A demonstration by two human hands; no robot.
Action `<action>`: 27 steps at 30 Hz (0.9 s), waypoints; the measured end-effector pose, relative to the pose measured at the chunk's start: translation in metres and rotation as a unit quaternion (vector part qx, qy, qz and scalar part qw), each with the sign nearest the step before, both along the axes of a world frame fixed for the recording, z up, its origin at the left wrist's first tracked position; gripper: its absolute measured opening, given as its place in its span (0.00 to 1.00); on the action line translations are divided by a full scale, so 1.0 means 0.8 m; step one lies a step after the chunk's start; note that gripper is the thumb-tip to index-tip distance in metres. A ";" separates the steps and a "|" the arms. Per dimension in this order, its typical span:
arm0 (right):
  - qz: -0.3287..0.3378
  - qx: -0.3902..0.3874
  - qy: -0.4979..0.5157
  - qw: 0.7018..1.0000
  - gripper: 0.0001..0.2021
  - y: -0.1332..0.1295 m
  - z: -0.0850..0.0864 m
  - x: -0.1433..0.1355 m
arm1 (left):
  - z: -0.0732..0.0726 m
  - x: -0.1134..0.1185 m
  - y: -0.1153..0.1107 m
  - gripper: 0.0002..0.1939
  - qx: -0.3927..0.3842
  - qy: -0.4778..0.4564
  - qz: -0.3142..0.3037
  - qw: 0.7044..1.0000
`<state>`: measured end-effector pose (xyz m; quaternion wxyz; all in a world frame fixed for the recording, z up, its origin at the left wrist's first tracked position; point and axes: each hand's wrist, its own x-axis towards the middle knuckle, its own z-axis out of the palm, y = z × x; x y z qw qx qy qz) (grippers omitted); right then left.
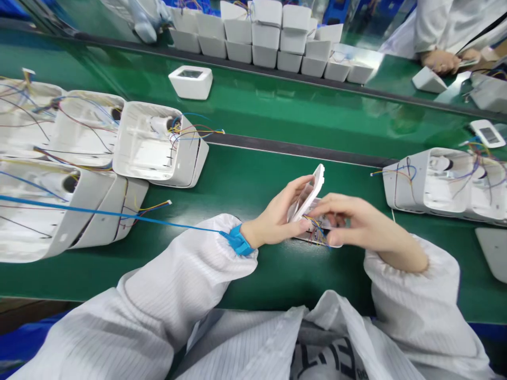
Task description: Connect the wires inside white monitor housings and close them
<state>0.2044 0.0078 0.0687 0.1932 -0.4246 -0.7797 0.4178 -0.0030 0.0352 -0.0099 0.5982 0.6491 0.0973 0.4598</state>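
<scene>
My left hand, with a blue strap at the wrist, grips a thin white cover tilted up on its edge. Just right of it, my right hand is curled over a white housing on the green bench. Thin coloured wires show between the two hands, over the housing. The right fingertips touch the housing's area and are partly hidden, so what they pinch is unclear.
White housings with wires crowd the left side, and more stand at the right. A white unit with a screen lies beyond a dark rail. Stacked housings line the back. A person's hands work at upper right.
</scene>
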 end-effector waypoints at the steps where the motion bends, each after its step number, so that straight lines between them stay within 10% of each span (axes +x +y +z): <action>1: 0.046 -0.015 -0.003 0.999 0.21 -0.003 0.002 -0.005 | 0.001 0.000 0.000 0.40 0.000 0.000 -0.002 1.000; 15: -0.038 -0.155 0.100 0.982 0.08 0.004 0.000 0.008 | 0.001 -0.002 0.001 0.40 -0.012 0.022 0.013 1.000; 27: -0.063 -0.125 0.110 0.984 0.06 0.003 0.002 0.010 | 0.001 -0.003 0.001 0.40 -0.004 0.029 0.012 0.999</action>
